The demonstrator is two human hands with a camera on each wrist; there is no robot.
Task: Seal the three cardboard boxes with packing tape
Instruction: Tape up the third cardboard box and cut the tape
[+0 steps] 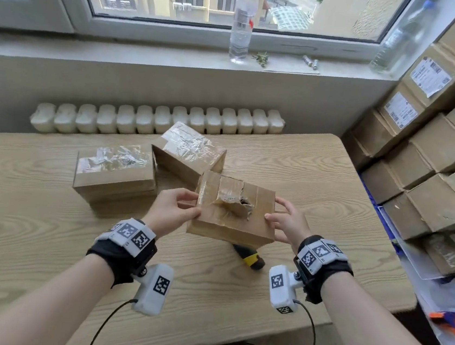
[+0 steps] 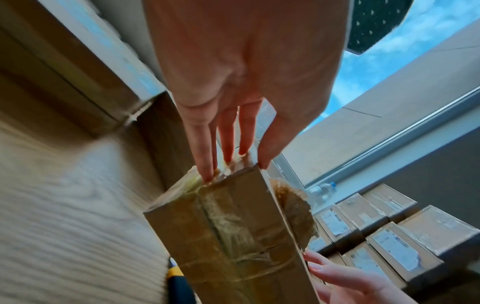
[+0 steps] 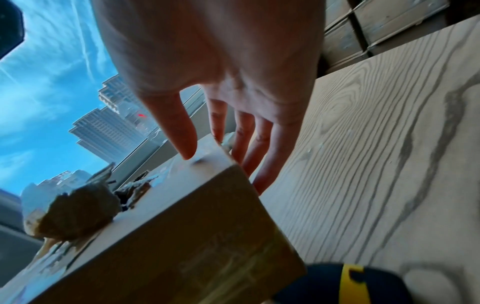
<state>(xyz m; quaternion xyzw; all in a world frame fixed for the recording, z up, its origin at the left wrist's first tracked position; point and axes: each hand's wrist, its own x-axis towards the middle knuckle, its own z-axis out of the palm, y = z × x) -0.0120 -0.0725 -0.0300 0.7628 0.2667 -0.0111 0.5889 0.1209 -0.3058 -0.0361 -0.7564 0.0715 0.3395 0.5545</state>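
Three brown cardboard boxes are on the wooden table [image 1: 43, 236]. The left box [image 1: 115, 173] and the back box [image 1: 192, 151] each have crinkled clear tape across the top. The front box [image 1: 232, 215] has a torn, raised flap [image 1: 234, 198] and a hole in its top, and I hold it a little above the table. My left hand [image 1: 188, 204] grips its left end, thumb on top and fingers on the side [image 2: 233, 170]. My right hand [image 1: 273, 208] grips the right end the same way [image 3: 218, 162]. Old tape runs down the box's end face [image 2: 233, 236].
A black and yellow tool [image 1: 250, 258] lies on the table under the held box. Labelled cartons [image 1: 437, 139] are stacked along the right. A radiator [image 1: 155, 121] runs behind the table, and bottles [image 1: 242, 20] stand on the windowsill.
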